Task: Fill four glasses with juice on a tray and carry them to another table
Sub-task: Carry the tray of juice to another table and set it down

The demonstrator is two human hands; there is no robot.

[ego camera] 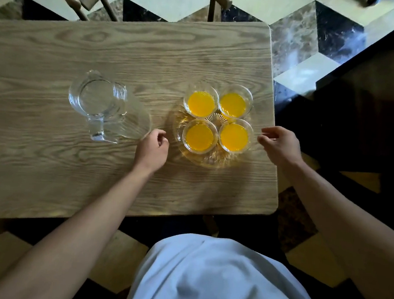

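Near the tabletop's right end, the left hand and right hand flank the glass tray, fingers loosely curled, holding nothing, just short of its rim. Four juice-filled glasses stand on it. Farther left stands an empty jug.

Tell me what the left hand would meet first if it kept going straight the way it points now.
Probably the rim of the glass tray. The left hand points up and right toward it, fingers loosely curled, holding nothing. The near-left juice glass comes next; height is unclear.
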